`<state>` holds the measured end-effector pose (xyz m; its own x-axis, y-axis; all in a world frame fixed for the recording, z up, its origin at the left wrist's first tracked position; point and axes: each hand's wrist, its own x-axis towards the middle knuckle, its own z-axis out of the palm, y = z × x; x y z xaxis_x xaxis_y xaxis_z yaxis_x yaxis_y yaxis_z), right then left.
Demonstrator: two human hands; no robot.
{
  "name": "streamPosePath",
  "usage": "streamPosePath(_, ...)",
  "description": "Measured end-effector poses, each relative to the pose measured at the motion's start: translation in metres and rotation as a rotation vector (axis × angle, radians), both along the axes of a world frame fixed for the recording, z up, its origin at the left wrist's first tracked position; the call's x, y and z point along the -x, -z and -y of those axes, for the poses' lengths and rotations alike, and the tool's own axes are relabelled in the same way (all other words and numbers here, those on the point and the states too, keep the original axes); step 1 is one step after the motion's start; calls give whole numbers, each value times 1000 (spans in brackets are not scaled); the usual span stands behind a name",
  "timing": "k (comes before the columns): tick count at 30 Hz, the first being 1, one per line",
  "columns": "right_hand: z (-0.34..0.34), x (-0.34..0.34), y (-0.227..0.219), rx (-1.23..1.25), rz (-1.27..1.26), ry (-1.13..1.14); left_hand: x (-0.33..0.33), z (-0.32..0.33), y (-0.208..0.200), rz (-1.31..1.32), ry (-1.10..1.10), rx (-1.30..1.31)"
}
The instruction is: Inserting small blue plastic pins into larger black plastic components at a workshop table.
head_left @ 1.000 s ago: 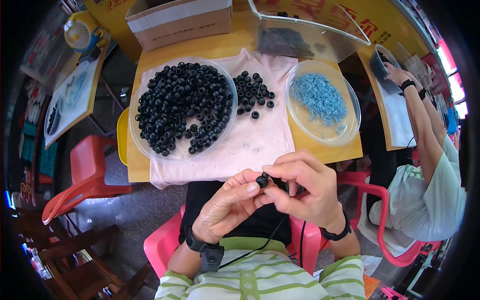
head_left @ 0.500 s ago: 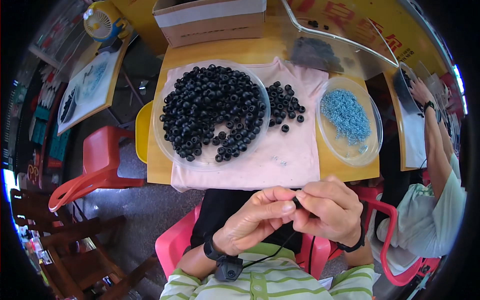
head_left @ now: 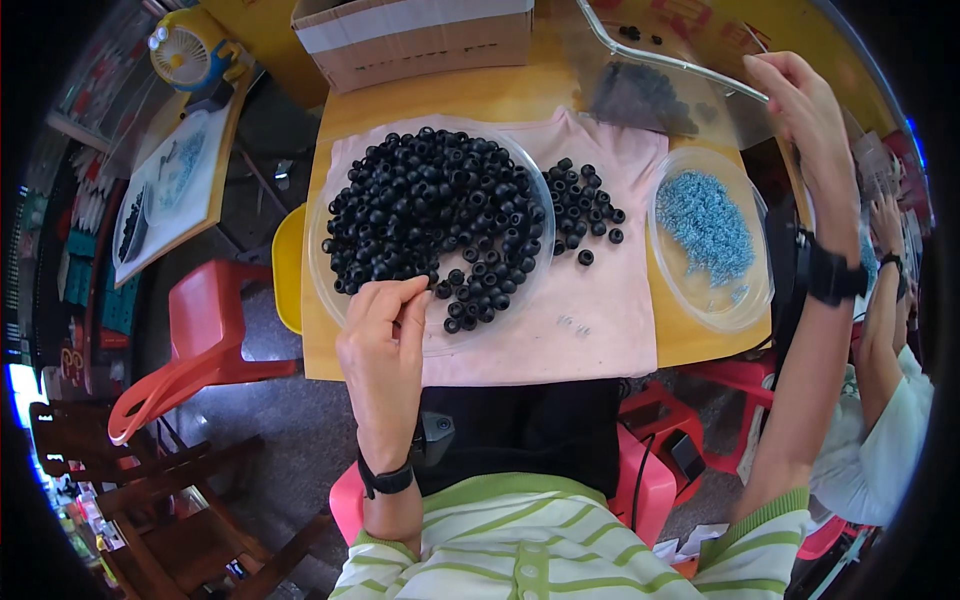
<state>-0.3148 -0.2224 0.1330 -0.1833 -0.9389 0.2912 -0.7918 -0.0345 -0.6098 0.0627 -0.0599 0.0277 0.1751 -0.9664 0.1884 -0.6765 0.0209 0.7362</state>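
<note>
My left hand (head_left: 385, 325) reaches over the near rim of a round clear tray (head_left: 312, 250) heaped with black round beads (head_left: 420, 200). Its thumb and forefinger are closed at the tips on a black bead (head_left: 432, 282) at the heap's near edge. Far to the right, my right hand (head_left: 803, 112) is raised at the right end of a clear plastic bin (head_left: 725, 120). Its fingers are stretched out and apart, with nothing visible in them. Through the bin's wall a dark pile of beads (head_left: 640, 95) shows.
Loose black beads (head_left: 585, 205) lie on the pink cloth (head_left: 600, 310) beside the tray. An oval clear tray (head_left: 690, 310) holds small blue beads (head_left: 708, 225). Behind stands a cardboard box (head_left: 420, 45). A person's arm (head_left: 880, 310) is at the right; a red chair (head_left: 205, 320) stands left.
My hands, together above my lap around a small dark thing, have parted. The left has gone forward to the bead heap; the right has swung up and right to the clear bin.
</note>
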Motion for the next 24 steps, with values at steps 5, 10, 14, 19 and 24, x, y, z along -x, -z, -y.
streamPosePath(5, 21, -10, 20, -117, -182, 47, 2, 3, 9, 45, 57, -29)
streamPosePath(10, -3, -31, 13, 77, -101, 70, 8, 8, 20, 165, 78, 43)
streamPosePath(14, -103, -106, -17, 287, 11, -191, 1, 3, 25, 159, 26, 29)
streamPosePath(19, -221, -122, -31, 408, 221, -726, 6, 9, 22, 109, 70, 28)
streamPosePath(24, -252, -113, -48, 570, 395, -904, 8, 5, 15, -47, 79, 18)
